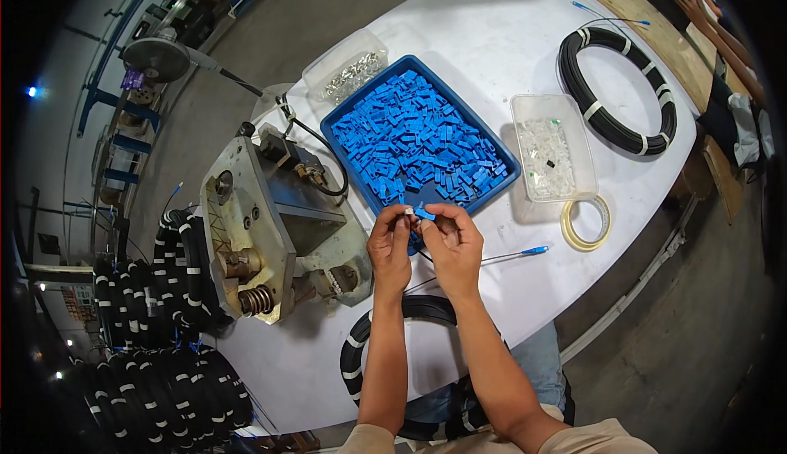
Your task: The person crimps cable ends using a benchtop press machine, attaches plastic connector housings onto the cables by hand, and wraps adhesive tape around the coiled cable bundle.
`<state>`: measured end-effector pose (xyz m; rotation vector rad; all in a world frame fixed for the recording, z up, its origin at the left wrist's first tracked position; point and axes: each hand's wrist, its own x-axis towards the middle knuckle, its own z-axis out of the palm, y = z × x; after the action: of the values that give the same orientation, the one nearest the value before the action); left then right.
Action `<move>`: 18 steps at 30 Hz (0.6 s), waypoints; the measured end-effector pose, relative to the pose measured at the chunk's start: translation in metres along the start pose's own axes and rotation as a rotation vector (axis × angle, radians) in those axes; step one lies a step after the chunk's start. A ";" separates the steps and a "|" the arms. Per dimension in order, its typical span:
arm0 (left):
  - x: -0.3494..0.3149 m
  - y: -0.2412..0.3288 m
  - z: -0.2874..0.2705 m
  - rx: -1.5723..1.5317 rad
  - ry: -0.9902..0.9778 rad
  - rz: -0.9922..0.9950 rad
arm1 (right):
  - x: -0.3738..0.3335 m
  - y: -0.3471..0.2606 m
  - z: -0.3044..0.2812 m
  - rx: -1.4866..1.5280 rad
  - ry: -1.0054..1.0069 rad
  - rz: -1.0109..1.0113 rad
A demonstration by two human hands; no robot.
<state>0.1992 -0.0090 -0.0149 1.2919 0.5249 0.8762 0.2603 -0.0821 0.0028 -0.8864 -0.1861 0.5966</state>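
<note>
My two hands meet over the near edge of a blue tray point(329, 130) heaped with small blue plastic connector housings point(418, 130). Between the thumb and fingers of my right hand point(455, 245) is a blue connector housing point(424, 213). My left hand point(388, 249) pinches a small whitish piece point(409, 211) right beside it; its exact kind is too small to tell. Below my hands lies a coil of black cable point(354, 354), bound with white tape and partly hidden by my forearms. A thin cable with a blue connector end point(534, 250) stretches to the right.
A metal press point(270, 224) stands left of my hands. Behind the tray sits a clear box of metal parts point(351, 73); a clear box of whitish pieces point(551, 155), a tape roll point(587, 224) and another cable coil point(607, 114) lie right. Several coils point(156, 388) are stacked lower left.
</note>
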 end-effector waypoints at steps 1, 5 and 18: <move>-0.001 -0.001 -0.002 0.002 0.001 -0.005 | 0.000 0.001 0.000 0.000 0.004 0.005; -0.001 0.000 -0.004 -0.065 -0.028 -0.004 | 0.004 0.007 -0.001 -0.069 -0.011 -0.061; 0.000 -0.013 -0.017 -0.127 0.039 -0.070 | 0.004 0.000 0.007 -0.238 -0.022 -0.201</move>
<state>0.1900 0.0006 -0.0315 1.1368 0.5337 0.8640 0.2607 -0.0752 0.0065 -1.0768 -0.3670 0.4014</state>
